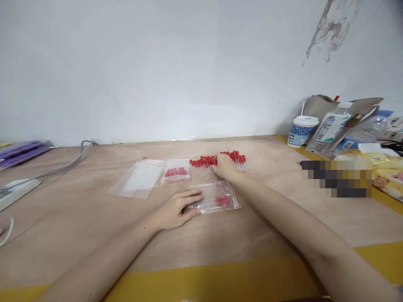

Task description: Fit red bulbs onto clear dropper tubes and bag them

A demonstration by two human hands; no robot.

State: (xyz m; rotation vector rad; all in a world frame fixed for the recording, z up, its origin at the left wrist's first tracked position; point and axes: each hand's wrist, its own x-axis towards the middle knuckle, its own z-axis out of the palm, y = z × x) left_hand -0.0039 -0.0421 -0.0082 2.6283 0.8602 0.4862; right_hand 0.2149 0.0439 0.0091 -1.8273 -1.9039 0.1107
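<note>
A clear zip bag (pixel 210 188) with a few red-bulbed droppers (pixel 222 200) inside lies flat on the brown-covered table. My left hand (pixel 178 208) rests on its left end, fingers stretched out and thumb apart. Behind the bag is a row of loose droppers (pixel 201 161) with red bulbs and thin clear stems. Reaching into this row, my right hand (pixel 226 167) has its fingers closed at a red bulb; its fingertips are partly hidden. To the left sits a stack of filled bags (pixel 175 173) with red bulbs showing. Beside that lie flat, clear bags (pixel 141 178).
At the right stand a paper cup (pixel 302 131) with a straw, a plastic bottle (pixel 330 130) and a yellow package (pixel 388 176), near a blurred-out patch. On the left are a grey cable (pixel 63 165), a power strip (pixel 19 191) and purple packs (pixel 23 153). A wall rises behind.
</note>
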